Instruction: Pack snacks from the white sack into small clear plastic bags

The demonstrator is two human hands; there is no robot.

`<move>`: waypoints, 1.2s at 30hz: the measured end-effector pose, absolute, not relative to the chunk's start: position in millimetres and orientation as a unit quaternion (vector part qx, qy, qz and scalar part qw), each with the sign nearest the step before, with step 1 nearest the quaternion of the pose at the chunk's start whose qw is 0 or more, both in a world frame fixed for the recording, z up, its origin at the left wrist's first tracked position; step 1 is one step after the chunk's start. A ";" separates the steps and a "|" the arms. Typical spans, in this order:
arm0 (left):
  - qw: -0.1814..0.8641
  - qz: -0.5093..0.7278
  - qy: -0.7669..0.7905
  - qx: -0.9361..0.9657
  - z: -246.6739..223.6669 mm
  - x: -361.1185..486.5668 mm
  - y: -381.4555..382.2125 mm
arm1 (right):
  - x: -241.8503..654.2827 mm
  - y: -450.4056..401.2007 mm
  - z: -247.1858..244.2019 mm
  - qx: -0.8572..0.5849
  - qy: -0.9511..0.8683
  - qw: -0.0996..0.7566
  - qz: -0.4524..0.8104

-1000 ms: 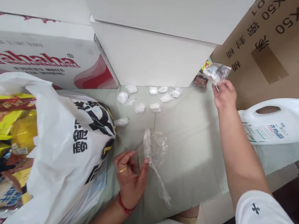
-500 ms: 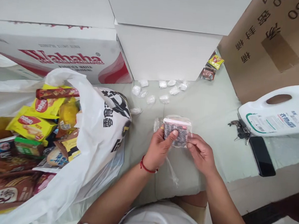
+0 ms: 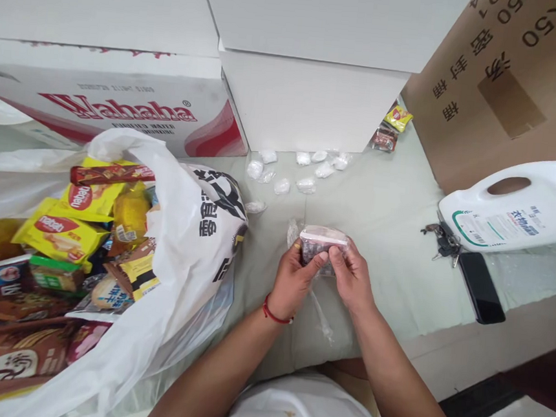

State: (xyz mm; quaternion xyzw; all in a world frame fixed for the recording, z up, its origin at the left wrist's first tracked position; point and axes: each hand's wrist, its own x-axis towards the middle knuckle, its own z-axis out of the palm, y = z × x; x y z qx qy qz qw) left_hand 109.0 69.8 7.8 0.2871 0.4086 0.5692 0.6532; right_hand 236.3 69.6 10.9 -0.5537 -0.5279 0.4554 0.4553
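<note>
Between both hands I hold a small rectangular box in clear plastic wrap, pale on its upper edge and dark with print on the side toward me. My left hand, with a red cord at the wrist, is closed on the box's left end, thumb on the front. My right hand grips its right end, with the two thumbs close together. A crumpled strip of clear film lies on the cloth below. Several small white wrapped bundles are spread beyond the box.
At left, a white plastic bag bulges with snack packets. Behind stand a Wahaha carton and white boxes. To the right are a white jug, keys, a black phone and a brown carton.
My right hand has shifted left and its thumb now presses the front of the box, near the left thumb. The box has tipped, showing more of its pale upper edge.
</note>
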 end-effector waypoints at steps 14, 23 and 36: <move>0.687 0.586 0.373 0.214 11.7 100.9 73.6 | 246.4 47.0 11.7 -0.541 -0.464 0.420 0.562; 0.724 0.561 0.356 0.187 15.5 101.8 70.2 | 247.4 38.4 11.6 -0.600 -0.494 0.374 0.507; 0.661 0.547 0.436 0.272 10.5 94.5 62.1 | 302.5 69.7 20.3 -0.710 -0.347 0.434 0.432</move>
